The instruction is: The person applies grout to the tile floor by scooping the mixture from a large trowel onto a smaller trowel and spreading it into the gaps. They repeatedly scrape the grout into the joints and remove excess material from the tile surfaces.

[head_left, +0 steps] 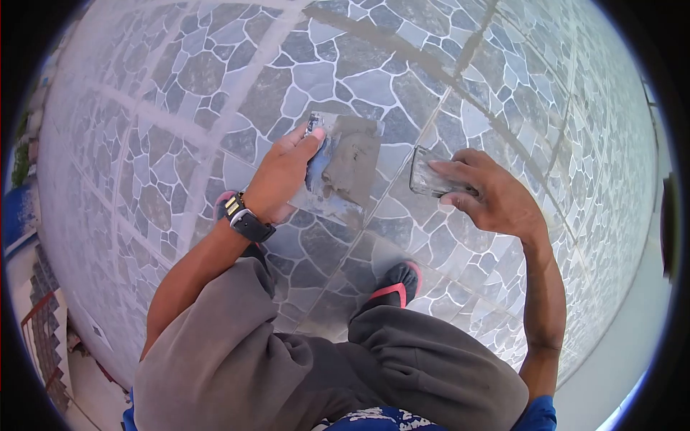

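Note:
My left hand is closed on the handle of a flat rectangular trowel, its plate smeared with paste. A thick lump of wet grey grout lies on the plate. To the right, my right hand pinches a small rectangular spreader with a dark edge and grey smears, fingers over the top and thumb below. The spreader is held apart from the trowel, over the patterned floor tiles.
Grey grout bands follow some tile joints at the top; paler dusty bands cross on the left. My flip-flop rests on the tiles below the trowel. A white wall stands at right, and steps appear at far left.

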Motion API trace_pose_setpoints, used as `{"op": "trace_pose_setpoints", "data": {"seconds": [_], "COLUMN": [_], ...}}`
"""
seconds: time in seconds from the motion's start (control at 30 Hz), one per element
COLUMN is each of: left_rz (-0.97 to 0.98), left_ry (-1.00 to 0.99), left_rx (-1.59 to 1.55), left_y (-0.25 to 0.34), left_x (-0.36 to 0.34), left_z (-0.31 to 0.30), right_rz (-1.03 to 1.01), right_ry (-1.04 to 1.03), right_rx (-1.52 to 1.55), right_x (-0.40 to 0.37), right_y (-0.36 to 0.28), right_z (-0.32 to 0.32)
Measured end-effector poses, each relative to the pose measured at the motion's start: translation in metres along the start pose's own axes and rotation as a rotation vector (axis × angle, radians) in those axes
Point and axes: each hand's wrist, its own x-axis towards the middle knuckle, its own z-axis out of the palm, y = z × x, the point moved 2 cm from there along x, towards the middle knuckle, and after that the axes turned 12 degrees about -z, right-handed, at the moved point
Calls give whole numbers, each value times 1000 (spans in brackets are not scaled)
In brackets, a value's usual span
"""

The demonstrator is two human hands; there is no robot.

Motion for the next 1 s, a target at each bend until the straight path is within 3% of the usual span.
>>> {"op": "trace_pose_setpoints", "data": {"seconds": [0.07, 0.27, 0.37, 0.5, 0.6, 0.83, 0.93, 1.0], "left_rz": [16, -5, -6, 30, 63, 27, 32, 25], "left_ry": [23, 102, 160, 56, 118, 93, 82, 93], "left_rx": [40, 78, 141, 19, 49, 34, 11, 9], "left_y": [2, -1, 4, -2, 3, 3, 8, 7], "left_x": [-6, -12, -19, -15, -18, -15, -14, -13], "left_z": [-1, -9, -8, -20, -26, -26, -21, -19], "right_rz": [180, 88, 130, 205, 189, 151, 215, 227], "right_ry": [83, 210, 201, 111, -149, 143, -51, -43], "right_rx": [348, -409, -584, -691, -810, -699, -791, -711], "right_x": [-1, 31, 54, 69, 66, 73, 63, 64], "right_y": [37, 150, 157, 166, 161, 176, 162, 157], "right_z": [3, 14, 20, 37, 14, 31, 10, 4]}}
